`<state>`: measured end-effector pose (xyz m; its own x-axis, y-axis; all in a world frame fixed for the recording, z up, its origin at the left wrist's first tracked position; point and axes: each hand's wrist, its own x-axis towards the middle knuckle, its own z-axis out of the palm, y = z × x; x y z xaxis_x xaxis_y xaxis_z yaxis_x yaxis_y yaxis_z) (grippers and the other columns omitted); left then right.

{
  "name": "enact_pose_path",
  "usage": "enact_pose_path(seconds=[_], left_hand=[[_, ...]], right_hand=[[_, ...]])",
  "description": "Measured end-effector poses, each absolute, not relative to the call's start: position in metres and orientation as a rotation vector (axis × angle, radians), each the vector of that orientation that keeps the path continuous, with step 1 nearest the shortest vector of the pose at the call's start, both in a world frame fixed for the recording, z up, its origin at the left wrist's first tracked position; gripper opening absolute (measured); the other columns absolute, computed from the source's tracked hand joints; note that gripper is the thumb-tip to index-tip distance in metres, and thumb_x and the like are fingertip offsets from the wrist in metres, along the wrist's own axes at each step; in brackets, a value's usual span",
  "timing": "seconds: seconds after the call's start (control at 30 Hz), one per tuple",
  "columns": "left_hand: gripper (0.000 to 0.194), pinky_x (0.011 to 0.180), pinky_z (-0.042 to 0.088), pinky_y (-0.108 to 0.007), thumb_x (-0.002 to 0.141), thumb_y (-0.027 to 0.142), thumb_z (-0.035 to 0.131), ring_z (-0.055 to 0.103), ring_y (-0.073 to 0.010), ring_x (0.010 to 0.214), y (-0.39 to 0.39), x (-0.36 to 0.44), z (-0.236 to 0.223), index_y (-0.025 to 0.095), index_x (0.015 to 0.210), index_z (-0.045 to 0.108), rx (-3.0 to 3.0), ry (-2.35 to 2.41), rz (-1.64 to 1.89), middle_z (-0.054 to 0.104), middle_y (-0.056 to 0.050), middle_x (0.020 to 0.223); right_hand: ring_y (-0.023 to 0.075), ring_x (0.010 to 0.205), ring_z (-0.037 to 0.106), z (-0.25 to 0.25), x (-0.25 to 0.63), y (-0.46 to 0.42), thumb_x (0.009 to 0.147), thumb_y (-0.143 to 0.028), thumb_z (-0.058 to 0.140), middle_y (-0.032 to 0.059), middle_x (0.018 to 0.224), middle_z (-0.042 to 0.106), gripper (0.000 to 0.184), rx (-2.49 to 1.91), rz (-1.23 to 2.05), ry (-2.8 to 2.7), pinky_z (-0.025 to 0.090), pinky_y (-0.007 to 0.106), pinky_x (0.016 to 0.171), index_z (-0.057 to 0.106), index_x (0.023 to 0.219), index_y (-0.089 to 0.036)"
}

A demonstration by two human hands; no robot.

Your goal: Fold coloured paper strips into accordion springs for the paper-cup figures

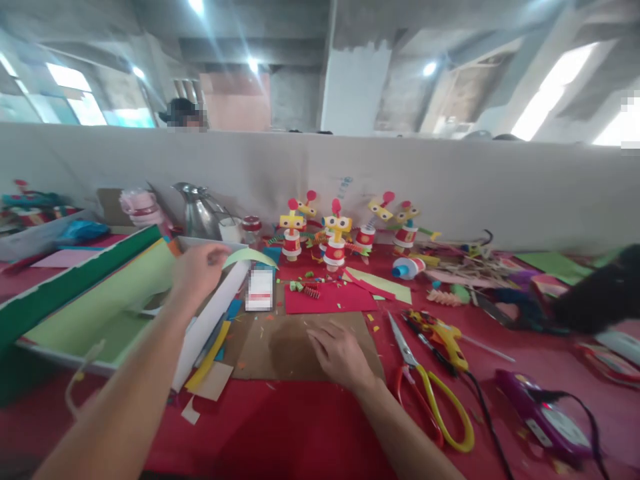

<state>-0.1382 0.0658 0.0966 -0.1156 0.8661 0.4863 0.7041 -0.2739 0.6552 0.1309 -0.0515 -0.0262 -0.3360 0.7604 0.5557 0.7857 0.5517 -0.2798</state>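
My left hand (199, 270) is raised over the right rim of a box (115, 327) lined with green paper. Its fingers are pinched on one end of a pale green paper strip (253, 255), which arcs out to the right. On a brown cardboard sheet (273, 340) lies my right hand (340, 353), palm down, fingers stretched and holding nothing. A phone (260, 290) rests just beyond the cardboard. To the right of that hand are large scissors (413, 367) with red and yellow handles. Small spring-like paper coils (306, 288) sit on a red sheet (330, 299).
Several paper-cup figures (336, 240) with yellow heads stand against a white partition (475, 187). A yellow glue gun (447, 340), a purple corded device (545, 413) and a pile of scraps (475, 263) occupy the right. At the back left stand a metal jug (197, 213) and a jar (251, 230).
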Motion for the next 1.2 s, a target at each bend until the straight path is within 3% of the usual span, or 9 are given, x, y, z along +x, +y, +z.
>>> enact_pose_path(seconds=[0.03, 0.13, 0.3, 0.47, 0.6, 0.77, 0.97, 1.2], left_hand=[[0.021, 0.078, 0.044, -0.037, 0.077, 0.025, 0.054, 0.059, -0.0223, 0.081, 0.074, -0.145, 0.097, 0.021, 0.089, 0.071, 2.306, 1.93, 0.97, 0.067, -0.007, 0.087], [0.021, 0.093, 0.037, -0.046, 0.076, 0.025, 0.056, 0.057, -0.0307, 0.098, 0.096, -0.156, 0.085, 0.018, 0.084, 0.074, 2.463, 2.015, 0.585, 0.069, -0.012, 0.09], [0.029, 0.103, 0.029, -0.043, 0.073, 0.03, 0.062, 0.043, -0.0315, 0.123, 0.124, -0.141, 0.052, 0.026, 0.1, 0.072, 2.535, 1.965, 0.357, 0.055, -0.007, 0.131], [0.031, 0.104, 0.028, -0.038, 0.07, 0.026, 0.066, 0.042, -0.0292, 0.125, 0.139, -0.123, 0.041, 0.017, 0.099, 0.069, 2.571, 1.926, 0.241, 0.054, -0.01, 0.132], [0.03, 0.096, 0.036, -0.034, 0.08, 0.026, 0.054, 0.053, -0.0249, 0.111, 0.14, -0.128, 0.053, 0.01, 0.102, 0.066, 2.604, 1.952, 0.332, 0.064, -0.013, 0.117], [0.035, 0.092, 0.038, -0.034, 0.087, 0.019, 0.04, 0.052, -0.0222, 0.108, 0.127, -0.149, 0.082, 0.008, 0.114, 0.06, 2.576, 2.134, 0.693, 0.06, -0.011, 0.119], [0.03, 0.086, 0.041, -0.032, 0.084, 0.02, 0.049, 0.056, -0.0181, 0.095, 0.113, -0.179, 0.104, 0.013, 0.109, 0.064, 2.602, 2.122, 1.017, 0.065, -0.005, 0.104], [0.035, 0.088, 0.041, -0.034, 0.084, 0.015, 0.045, 0.056, -0.0173, 0.097, 0.092, -0.198, 0.098, 0.017, 0.115, 0.062, 2.66, 2.026, 1.142, 0.065, -0.003, 0.111]], right_hand=[[0.0188, 0.083, 0.059, -0.031, 0.134, -0.051, 0.089, -0.013, 0.045, 0.0061, 0.086, 0.068, 0.023, -1.254, -0.035, -2.123, 0.047, 0.032, 0.077, 0.065, 0.097, -0.02], [0.0192, 0.08, 0.059, -0.039, 0.144, -0.05, 0.088, -0.014, 0.047, 0.0059, 0.085, 0.068, 0.022, -1.328, -0.014, -2.015, 0.046, 0.032, 0.076, 0.066, 0.095, -0.02], [0.0193, 0.079, 0.058, -0.043, 0.142, -0.049, 0.088, -0.016, 0.046, 0.006, 0.083, 0.066, 0.021, -1.353, 0.023, -1.989, 0.045, 0.031, 0.074, 0.066, 0.093, -0.02], [0.0184, 0.076, 0.057, -0.043, 0.135, -0.051, 0.088, -0.017, 0.046, 0.0054, 0.079, 0.065, 0.02, -1.318, 0.055, -2.025, 0.044, 0.029, 0.072, 0.067, 0.088, -0.02], [0.0188, 0.078, 0.057, -0.041, 0.135, -0.052, 0.089, -0.017, 0.046, 0.006, 0.081, 0.067, 0.02, -1.335, 0.035, -1.999, 0.044, 0.03, 0.075, 0.067, 0.09, -0.019], [0.0181, 0.081, 0.058, -0.041, 0.136, -0.052, 0.089, -0.017, 0.047, 0.0057, 0.084, 0.067, 0.02, -1.36, 0.024, -2.002, 0.044, 0.03, 0.078, 0.066, 0.092, -0.02], [0.0182, 0.079, 0.059, -0.041, 0.135, -0.053, 0.088, -0.015, 0.046, 0.0053, 0.081, 0.067, 0.021, -1.327, 0.061, -2.019, 0.044, 0.032, 0.078, 0.066, 0.088, -0.021], [0.0191, 0.083, 0.058, -0.04, 0.134, -0.054, 0.086, -0.012, 0.047, 0.0058, 0.085, 0.067, 0.023, -1.325, 0.096, -2.011, 0.045, 0.031, 0.076, 0.066, 0.093, -0.021]])
